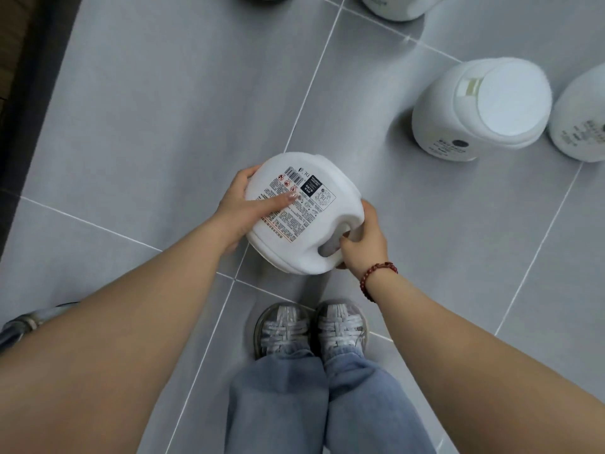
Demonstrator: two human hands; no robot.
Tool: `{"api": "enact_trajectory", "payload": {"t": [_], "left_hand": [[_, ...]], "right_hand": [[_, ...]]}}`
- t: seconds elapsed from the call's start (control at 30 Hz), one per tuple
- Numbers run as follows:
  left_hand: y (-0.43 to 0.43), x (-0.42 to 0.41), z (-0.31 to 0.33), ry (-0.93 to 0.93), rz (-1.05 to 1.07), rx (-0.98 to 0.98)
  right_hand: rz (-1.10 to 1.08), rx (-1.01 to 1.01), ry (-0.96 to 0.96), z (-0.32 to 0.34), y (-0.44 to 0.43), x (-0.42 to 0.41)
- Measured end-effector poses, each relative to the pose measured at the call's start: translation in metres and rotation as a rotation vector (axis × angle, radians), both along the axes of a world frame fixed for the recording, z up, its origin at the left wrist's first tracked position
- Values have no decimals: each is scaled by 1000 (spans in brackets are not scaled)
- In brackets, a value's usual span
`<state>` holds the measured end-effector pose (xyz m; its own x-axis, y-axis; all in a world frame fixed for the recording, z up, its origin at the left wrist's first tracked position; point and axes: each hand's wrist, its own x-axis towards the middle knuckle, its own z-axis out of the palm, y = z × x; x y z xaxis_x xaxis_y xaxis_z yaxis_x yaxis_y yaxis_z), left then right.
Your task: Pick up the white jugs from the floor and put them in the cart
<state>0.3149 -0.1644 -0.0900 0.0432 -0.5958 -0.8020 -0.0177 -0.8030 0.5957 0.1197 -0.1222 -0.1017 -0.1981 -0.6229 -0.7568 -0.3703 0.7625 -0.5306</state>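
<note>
I hold a white jug on its side above the grey tiled floor, its printed label facing up. My left hand grips its left end, thumb laid across the label and fingers under the body. My right hand curls round the handle at the jug's right end. Another white jug with a wide white cap stands on the floor at the right. A further jug is cut off by the right edge. Two more jugs peek in at the top edge. The cart is not clearly in view.
My feet in grey woven shoes stand just below the held jug. A dark wall or furniture edge runs down the left side. A metal part shows at the lower left behind my arm. Grey floor tiles lie ahead.
</note>
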Motion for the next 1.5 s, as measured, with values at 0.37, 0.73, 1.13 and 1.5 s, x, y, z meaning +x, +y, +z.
{"api": "enact_trajectory", "payload": {"t": [0.37, 0.73, 1.13, 1.5], "left_hand": [[-34, 10, 259, -2, 261, -219], [-53, 23, 570, 18, 377, -613], [30, 21, 762, -38, 649, -932], [202, 92, 815, -242, 933, -944]], "right_hand": [[364, -305, 19, 269, -109, -5], [481, -741, 11, 584, -157, 11], [738, -1155, -146, 795, -123, 32], [1070, -1225, -373, 846, -13, 157]]}}
